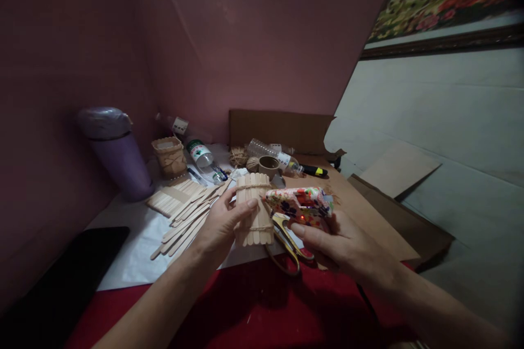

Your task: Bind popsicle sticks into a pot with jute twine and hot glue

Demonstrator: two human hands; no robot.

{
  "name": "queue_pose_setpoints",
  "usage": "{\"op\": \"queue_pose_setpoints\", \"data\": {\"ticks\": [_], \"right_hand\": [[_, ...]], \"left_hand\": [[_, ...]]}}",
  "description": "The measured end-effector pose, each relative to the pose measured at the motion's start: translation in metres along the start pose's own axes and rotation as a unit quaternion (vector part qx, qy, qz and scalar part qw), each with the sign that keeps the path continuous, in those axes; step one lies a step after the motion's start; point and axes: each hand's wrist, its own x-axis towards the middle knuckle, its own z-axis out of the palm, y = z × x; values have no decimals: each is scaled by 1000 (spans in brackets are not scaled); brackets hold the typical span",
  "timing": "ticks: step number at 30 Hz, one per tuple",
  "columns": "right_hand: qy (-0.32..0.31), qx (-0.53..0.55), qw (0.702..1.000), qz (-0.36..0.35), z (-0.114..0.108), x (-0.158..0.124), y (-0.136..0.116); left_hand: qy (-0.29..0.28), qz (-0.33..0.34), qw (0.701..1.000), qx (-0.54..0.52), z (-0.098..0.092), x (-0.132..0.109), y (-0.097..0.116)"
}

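My left hand point(225, 218) grips a small cup of upright craft sticks point(256, 210), its thumb lying across the front. Twine runs round the cup near its top and bottom. In my right hand point(327, 237) is a glue gun point(301, 204) with a bright flower pattern and a small red light. The gun's nozzle points left at the cup's side, close to it; whether they touch I cannot tell. Just below the gun lie yellow-handled scissors point(292, 245), partly covered by it.
Loose craft sticks point(184, 221) fan out at left, beside a purple bottle point(123, 158) and a finished-looking stick cup point(169, 157). Behind are plastic bottles point(202, 155), twine balls point(238, 157), a tape roll point(269, 164) and a box cutter point(314, 170). Cardboard point(282, 133) leans at the back.
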Motion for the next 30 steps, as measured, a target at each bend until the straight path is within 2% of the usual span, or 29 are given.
{"op": "queue_pose_setpoints", "data": {"ticks": [22,30], "right_hand": [[31,18,999,-11,0,-1,3],[7,4,1000,1,0,-1,-1]], "left_hand": [[12,-11,1000,-9,1,-2,2],[11,-12,1000,-6,0,0,1]]}}
